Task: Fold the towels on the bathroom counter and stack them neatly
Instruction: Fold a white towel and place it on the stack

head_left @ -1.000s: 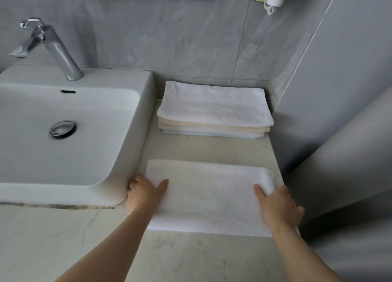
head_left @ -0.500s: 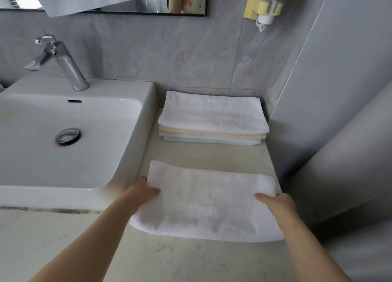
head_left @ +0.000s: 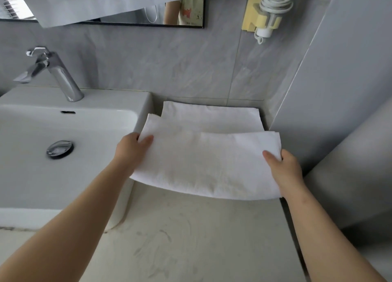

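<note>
A folded white towel [head_left: 207, 165] is held in the air between two bare hands above a pale bathroom counter [head_left: 191, 239]. The cloth is seen as a thick, plain oblong of several layers, its surface lightly nubbed, its middle sagging a little and its near edge bowed downward. The left hand [head_left: 132, 149] is clamped on the towel's left short edge, the thumb laid on top and the fingers hidden beneath. The right hand [head_left: 284, 167] is clamped likewise on the right short edge, thumb above. The towel is stretched from one grip to the other, with cloth reaching both beyond the thumbs and nearer than them. Just beyond the grips, a stack of folded towels [head_left: 210, 118] is seen against the grey tiled wall, its front covered by the held towel's far edge; whether the two touch cannot be told. To the left of the left grip a white basin [head_left: 63, 175] and a chrome tap [head_left: 57, 74] are seen. High above the right grip a hair dryer [head_left: 269, 12] is mounted on the wall.
</note>
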{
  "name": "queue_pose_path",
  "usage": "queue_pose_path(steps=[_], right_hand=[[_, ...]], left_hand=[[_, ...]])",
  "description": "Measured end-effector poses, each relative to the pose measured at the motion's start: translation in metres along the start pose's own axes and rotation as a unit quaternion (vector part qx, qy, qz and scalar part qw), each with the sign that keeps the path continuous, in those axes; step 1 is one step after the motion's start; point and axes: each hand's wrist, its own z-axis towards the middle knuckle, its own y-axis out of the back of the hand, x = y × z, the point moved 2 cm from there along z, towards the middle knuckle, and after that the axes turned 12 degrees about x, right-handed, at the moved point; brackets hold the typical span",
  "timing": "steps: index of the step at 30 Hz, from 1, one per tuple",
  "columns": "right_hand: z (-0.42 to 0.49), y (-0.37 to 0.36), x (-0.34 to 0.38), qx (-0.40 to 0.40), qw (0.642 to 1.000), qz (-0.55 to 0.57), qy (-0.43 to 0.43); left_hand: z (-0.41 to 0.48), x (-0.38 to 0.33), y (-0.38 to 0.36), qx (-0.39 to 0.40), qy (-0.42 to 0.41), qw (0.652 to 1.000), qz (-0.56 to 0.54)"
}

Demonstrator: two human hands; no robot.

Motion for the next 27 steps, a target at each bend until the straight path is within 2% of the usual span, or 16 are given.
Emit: queue_pose_path(steps=[9,13,18,27], right_hand=[[0.078,0.007,0.047,-0.038,0.988,-0.133,0.061],[0.117,0.003,0.053,-0.044,0.983,-0.17,0.05],[0.152,-0.004,0.048,-0.057,0.97,-0.235,0.02],[0.183,-0.012,0.036,-0.031,0.969,-0.245,0.012]], left_hand=[[0.073,-0.049,0.015,-0.024,-0.021,0.998,0.053],[0.108,-0.06,0.005,-0.006,-0.015,0.998,0.054],[0.138,-0.058,-0.017,0.024,0.025,0.999,0.003],[0.155,-0.048,-0.028,0.018,0.042,0.997,0.066]])
